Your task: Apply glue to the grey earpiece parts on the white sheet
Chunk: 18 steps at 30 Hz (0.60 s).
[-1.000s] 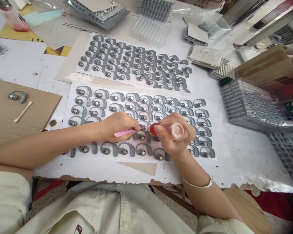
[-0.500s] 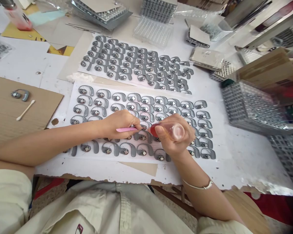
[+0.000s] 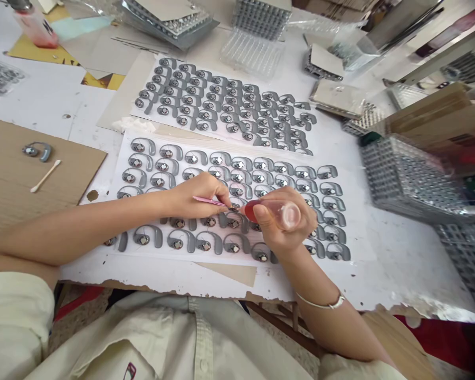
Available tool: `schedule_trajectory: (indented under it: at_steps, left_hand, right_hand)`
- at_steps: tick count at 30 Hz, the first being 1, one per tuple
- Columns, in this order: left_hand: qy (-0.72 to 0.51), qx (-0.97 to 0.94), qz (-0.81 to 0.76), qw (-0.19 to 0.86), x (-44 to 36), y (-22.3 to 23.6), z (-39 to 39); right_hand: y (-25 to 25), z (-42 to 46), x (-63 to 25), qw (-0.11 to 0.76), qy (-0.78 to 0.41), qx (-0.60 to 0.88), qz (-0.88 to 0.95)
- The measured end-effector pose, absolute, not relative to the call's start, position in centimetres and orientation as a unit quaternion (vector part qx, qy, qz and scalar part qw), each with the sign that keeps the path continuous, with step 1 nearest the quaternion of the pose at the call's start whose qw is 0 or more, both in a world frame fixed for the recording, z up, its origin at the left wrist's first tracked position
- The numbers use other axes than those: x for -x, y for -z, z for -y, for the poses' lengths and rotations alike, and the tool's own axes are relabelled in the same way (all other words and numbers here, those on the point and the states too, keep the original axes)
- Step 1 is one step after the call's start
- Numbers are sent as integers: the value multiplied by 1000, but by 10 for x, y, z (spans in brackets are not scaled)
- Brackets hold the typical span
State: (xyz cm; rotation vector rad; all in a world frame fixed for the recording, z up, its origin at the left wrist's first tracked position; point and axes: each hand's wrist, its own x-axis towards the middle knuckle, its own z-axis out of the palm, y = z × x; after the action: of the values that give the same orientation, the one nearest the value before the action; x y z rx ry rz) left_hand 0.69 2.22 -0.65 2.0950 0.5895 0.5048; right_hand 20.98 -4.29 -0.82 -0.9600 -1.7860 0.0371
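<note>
My left hand [image 3: 200, 194] is closed on pink tweezers [image 3: 209, 201], their tips pointing right at a grey ear-hook earphone part [image 3: 235, 207] in the near set. My right hand [image 3: 291, 224] grips a squeeze bottle [image 3: 276, 212] holding red liquid, its base turned up toward me. The bottle's nozzle end points left and down at the same part, close to the tweezer tips; whether it touches cannot be made out. Rows of like grey hooks [image 3: 234, 243], each with a round metallic piece, lie on a white sheet [image 3: 119, 163] under both hands. My hands and forearms cover several.
A second set of hooks [image 3: 190, 100] lies farther back. On the cardboard [image 3: 8, 179] at left are one hook [image 3: 37, 151] and a cotton swab [image 3: 45, 176]. Another red-liquid bottle [image 3: 35, 26] stands back left. Stacked trays [image 3: 411, 169] and a carton [image 3: 431, 113] stand at right.
The pink tweezers have turned in my left hand, now showing narrower and sloping down to the right. My right hand and the bottle stay nearly in place. The whole view has shifted slightly.
</note>
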Motion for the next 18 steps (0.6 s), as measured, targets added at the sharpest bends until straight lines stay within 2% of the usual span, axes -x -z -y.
schedule_trajectory:
  at_steps: [8, 18]
  left_hand:
    - [-213, -822, -265, 456, -11, 5, -22]
    - [-186, -786, -304, 505, -12, 2, -22]
  right_hand:
    - [11, 42, -211, 532, -15, 400, 746]
    - [10, 44, -210, 494, 58, 376, 782]
